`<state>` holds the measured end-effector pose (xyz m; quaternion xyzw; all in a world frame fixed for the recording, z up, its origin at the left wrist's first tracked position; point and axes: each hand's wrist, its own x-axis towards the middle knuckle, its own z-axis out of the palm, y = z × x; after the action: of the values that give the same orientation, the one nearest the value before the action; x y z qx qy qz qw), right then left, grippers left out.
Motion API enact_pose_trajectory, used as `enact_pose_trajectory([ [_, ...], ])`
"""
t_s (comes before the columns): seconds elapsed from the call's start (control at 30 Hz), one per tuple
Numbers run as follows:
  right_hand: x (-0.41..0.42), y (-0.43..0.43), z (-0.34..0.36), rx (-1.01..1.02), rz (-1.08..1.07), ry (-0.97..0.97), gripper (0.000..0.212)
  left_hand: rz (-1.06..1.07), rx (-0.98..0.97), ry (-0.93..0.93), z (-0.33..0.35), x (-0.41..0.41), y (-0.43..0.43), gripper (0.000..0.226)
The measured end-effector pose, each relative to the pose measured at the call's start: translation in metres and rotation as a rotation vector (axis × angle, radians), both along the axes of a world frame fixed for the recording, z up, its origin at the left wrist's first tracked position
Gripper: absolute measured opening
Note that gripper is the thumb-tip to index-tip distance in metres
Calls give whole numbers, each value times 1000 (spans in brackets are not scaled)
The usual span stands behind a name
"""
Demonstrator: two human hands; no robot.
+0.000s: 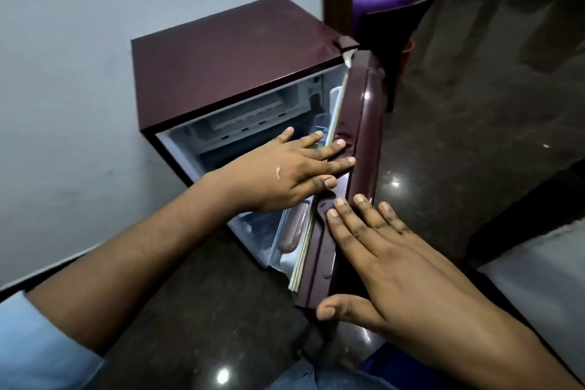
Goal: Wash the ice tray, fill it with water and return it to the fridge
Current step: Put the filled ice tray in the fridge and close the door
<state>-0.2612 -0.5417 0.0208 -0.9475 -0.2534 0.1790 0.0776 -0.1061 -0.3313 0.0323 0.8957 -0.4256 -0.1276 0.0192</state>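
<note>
The small maroon fridge (pixel 228 54) stands against the wall (pixel 63 73) with its door (pixel 364 123) part-way open, hinged on the far right. The left hand (pixel 285 168) reaches across the opening, its grip released. Its fingers are straight and the fingertips lie on the door's edge; the back of the hand is wet. The right hand (pixel 380 250) lies flat against the door's outer face nearer the person, grip also released, holding nothing. A pale shape that looks like the ice tray (pixel 253 112) lies in the fridge's top compartment, though it is too blurred to be sure. The floor (pixel 443 152) is dark and glossy.
</note>
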Motion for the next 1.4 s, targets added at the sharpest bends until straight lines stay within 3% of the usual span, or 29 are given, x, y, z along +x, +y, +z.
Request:
enact_pose_trajectory([
  [0.2,34,24,-8,15,182,-82,121,103,23,0,4,7,26,61],
  [0.33,56,42,-14,57,248,-124,113,203,-7,24,4,11,43,54],
  [0.67,92,114,-23,95,187,-230,123,386,-121,119,3,26,74,60],
  [0.9,116,153,-33,56,129,-324,122,428,-311,-14,-13,63,130,59],
  [1.17,125,182,-33,12,25,-286,118,473,-152,-191,-31,135,237,64],
  [1.4,125,209,-48,12,-141,-291,115,292,-46,-151,-21,194,265,56],
])
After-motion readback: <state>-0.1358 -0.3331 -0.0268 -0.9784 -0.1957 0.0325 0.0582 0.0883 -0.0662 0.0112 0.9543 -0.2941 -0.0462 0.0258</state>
